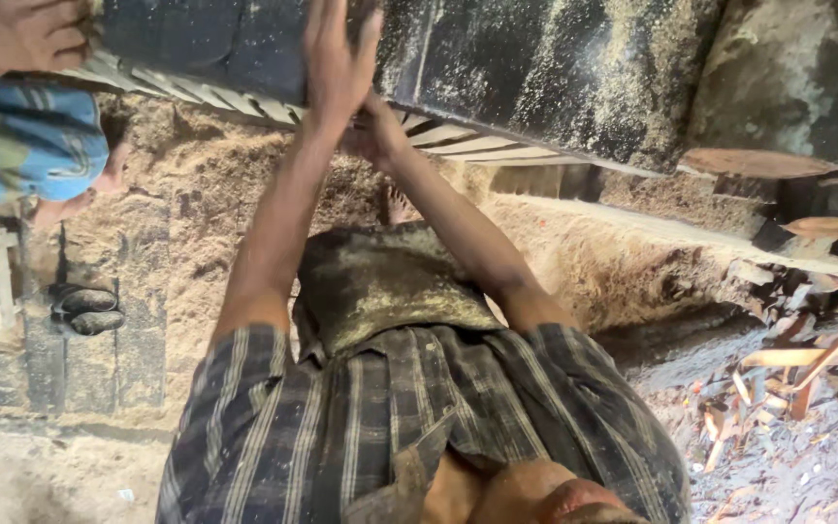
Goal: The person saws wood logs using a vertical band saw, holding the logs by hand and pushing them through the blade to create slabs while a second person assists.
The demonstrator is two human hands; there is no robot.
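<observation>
Sawdust covers the workshop floor point(196, 194) beneath a dark, dust-strewn timber slab point(535, 78). The left hand point(337, 58) lies flat and open-fingered against the slab, the right hand point(372, 131) just below at its edge, its grip unclear. Pushing goes best with both palms spread and even, clear of the slatted edge point(458, 141).

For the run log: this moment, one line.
left hand: flat on dark timber | right hand: at its edge | sawdust below

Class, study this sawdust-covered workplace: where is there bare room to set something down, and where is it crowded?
Free: the sawdust ground between the left hand and the dark shoes, and the pale floor at lower left. Crowded: the wood scraps at right, and the dark slab where both hands, the right hand included, press.
</observation>
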